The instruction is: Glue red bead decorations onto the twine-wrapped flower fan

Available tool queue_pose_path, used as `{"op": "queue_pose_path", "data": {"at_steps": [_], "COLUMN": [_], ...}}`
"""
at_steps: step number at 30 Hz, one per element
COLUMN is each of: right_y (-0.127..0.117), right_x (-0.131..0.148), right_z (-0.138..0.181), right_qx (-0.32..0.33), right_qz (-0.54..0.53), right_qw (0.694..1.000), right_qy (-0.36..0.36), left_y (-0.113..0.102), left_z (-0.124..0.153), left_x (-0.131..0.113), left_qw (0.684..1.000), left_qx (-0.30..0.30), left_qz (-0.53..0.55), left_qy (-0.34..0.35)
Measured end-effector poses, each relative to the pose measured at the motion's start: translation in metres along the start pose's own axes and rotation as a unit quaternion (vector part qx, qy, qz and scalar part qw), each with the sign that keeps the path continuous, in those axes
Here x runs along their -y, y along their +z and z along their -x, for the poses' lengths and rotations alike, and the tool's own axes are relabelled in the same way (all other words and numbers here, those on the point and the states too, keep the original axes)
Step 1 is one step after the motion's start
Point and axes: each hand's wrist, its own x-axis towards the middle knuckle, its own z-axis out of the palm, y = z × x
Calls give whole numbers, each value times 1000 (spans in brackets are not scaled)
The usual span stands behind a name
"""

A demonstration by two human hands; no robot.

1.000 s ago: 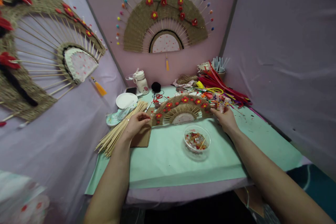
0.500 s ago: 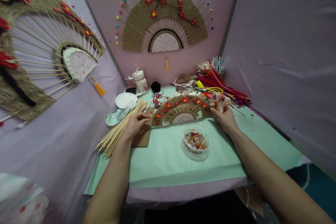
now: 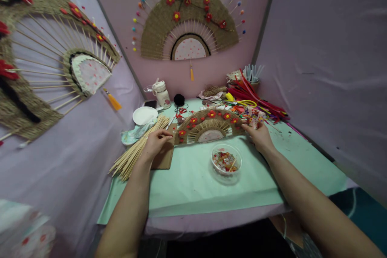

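A small woven fan (image 3: pixel 199 122) with red felt flowers, thin sticks and a pale spotted half-round centre stands tilted up on the green-covered table. At its left end is my left hand (image 3: pixel 157 142), thumb and fingers pinched together at the fan's edge. My right hand (image 3: pixel 258 134) grips the opposite end between thumb and fingers. In front of the fan sits a clear round tub (image 3: pixel 226 160) holding red, orange and clear bits. Under my left hand lie a bundle of thin wooden sticks (image 3: pixel 133 157) and a brown cardboard piece (image 3: pixel 163 159).
A white plate (image 3: pixel 145 115), a white bottle (image 3: pixel 162 94) and a black yarn ball (image 3: pixel 179 99) stand at the back left. Red pipe cleaners (image 3: pixel 256 98) and scattered craft bits lie at the back right. Larger fans hang on the left wall and back wall (image 3: pixel 190 4).
Almost nothing differs. The whole view has shifted very slightly, while both hands stay at the two ends of the fan.
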Motion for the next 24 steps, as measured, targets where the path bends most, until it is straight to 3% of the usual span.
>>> {"op": "queue_pose_path", "data": {"at_steps": [11,14,19,24], "right_y": [0,0,0,-1], "right_x": [-3,-4,-3,-2], "right_z": [-1,-1,-1,0], "right_qx": [10,8,11,18], "right_qz": [-14,-11,-9,-8], "right_qw": [1000,1000,1000,1000], "right_qy": [-4,-3,-4,-6], "left_y": [1,0,-1,0], "left_z": [-3,-5,-6,-6], "left_x": [4,9,10,9], "left_qw": [1000,1000,998,998], "left_qx": [-16,-7,14,17], "left_qz": [-15,-14,-36,-32], "left_qy": [21,2,46,47]}}
